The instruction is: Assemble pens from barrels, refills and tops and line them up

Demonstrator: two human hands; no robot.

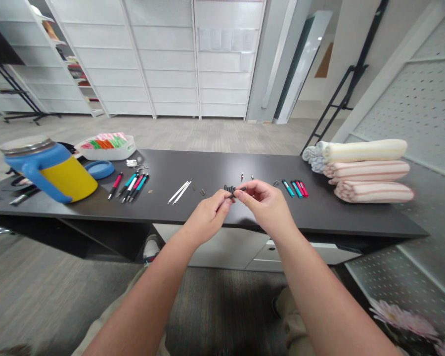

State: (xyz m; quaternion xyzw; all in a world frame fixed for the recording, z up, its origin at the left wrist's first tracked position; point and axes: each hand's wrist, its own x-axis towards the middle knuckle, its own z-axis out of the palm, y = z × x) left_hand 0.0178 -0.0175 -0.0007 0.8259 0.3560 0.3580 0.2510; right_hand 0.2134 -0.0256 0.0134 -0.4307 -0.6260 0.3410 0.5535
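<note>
Above the desk's front edge, my left hand [207,215] and my right hand [269,202] meet with fingertips pinched on a small, dark, rod-like pen part [239,191]. My fingers cover much of it. Several short black pen pieces [229,188] lie close behind the fingertips, partly hidden. To the left of my hands are slim white pen refills [180,192] and small springs [202,192]. Short silvery tips [242,176] stand farther back. Teal and red pen barrels [295,189] lie in a row on the right, with more small springs [276,183] beside them.
Assembled-looking pens [133,187] lie left on the dark desk [163,163]. Beyond them are a large blue-yellow mug [65,173], its blue lid [101,169] and a white basket [128,149] of colourful packets. Rolled towels [369,170] are stacked at the right end.
</note>
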